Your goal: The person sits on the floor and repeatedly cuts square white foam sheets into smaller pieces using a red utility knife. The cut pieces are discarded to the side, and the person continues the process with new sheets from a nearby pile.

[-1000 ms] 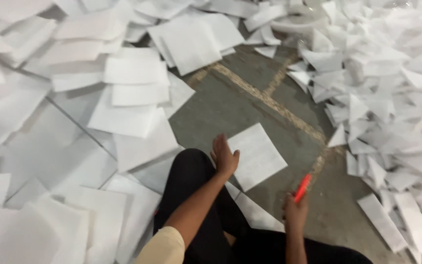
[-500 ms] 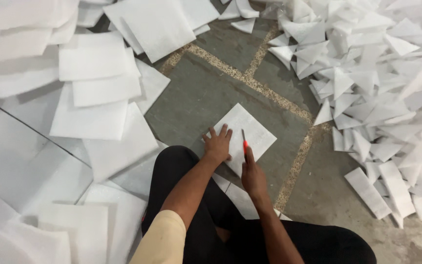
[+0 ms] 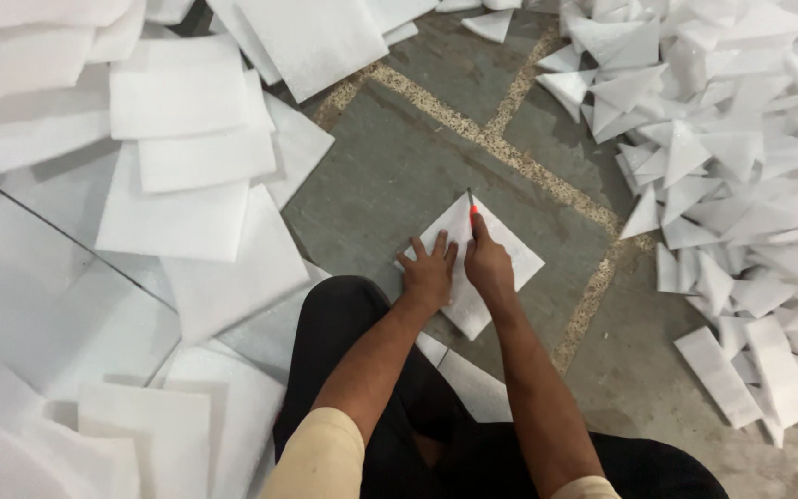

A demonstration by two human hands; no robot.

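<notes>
Both my hands are on one white square sheet point(image 3: 501, 254) on the floor point(image 3: 399, 176), cutter at its far corner.

My left hand point(image 3: 427, 274) lies open and flat on the sheet's near-left part, fingers spread, pinning it. My right hand point(image 3: 489, 263) is closed around a red cutter point(image 3: 472, 205), whose tip sits near the far corner. The sheet lies like a diamond, so its corner-to-corner line runs from that tip back toward my knees, just right of the left hand. Uncut sheets point(image 3: 177, 166) lie left, cut triangles point(image 3: 731, 139) right.

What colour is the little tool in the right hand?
Bright orange-red cutter, held in the right hand; head view.
</notes>
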